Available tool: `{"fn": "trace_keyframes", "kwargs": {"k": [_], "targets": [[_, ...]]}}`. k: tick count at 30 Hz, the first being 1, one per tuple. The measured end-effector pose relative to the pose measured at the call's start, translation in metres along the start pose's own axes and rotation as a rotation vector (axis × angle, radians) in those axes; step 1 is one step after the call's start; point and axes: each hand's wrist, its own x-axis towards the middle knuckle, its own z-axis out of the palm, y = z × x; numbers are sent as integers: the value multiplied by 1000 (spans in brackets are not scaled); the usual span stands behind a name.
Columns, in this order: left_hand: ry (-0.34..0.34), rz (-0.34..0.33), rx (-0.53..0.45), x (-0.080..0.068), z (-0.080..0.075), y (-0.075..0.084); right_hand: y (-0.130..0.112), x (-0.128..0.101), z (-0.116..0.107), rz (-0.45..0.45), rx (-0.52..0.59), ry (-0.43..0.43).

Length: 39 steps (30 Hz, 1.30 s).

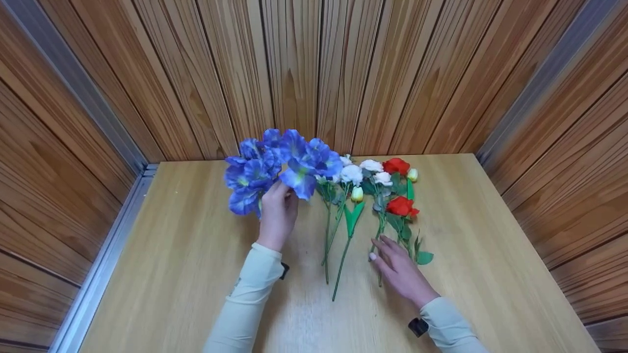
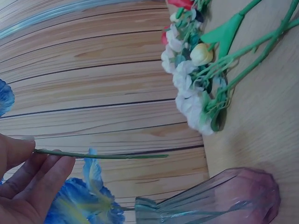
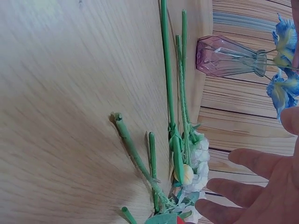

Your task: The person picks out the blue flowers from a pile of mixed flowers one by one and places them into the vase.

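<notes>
My left hand pinches the thin green stem of a blue artificial iris between thumb and fingers, held up off the table. Beside it, a faceted pink-and-blue glass vase stands upright with other blue irises in it; in the head view the blooms and hand hide the vase. My right hand hovers with extended fingers over or beside stems of white flowers and red roses. It grips nothing that I can see; contact with the stems is unclear.
Between the hands lie more white flowers and a yellow tulip with green leaves. Another red rose and tulip lie towards the table's back edge. Wood-panelled walls enclose the table.
</notes>
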Motion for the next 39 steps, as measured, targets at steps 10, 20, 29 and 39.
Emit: {"fn": "trace_keyframes", "kwargs": {"k": [10, 20, 29, 39], "targets": [[46, -14, 9, 8, -13, -5, 1, -2, 4, -14, -5, 6], [80, -41, 68, 18, -25, -7, 0, 1, 2, -16, 0, 11], [103, -52, 98, 24, -26, -13, 2, -1, 3, -14, 3, 2], [128, -37, 125, 24, -20, -23, 1, -2, 3, 4, 0, 3]]}}
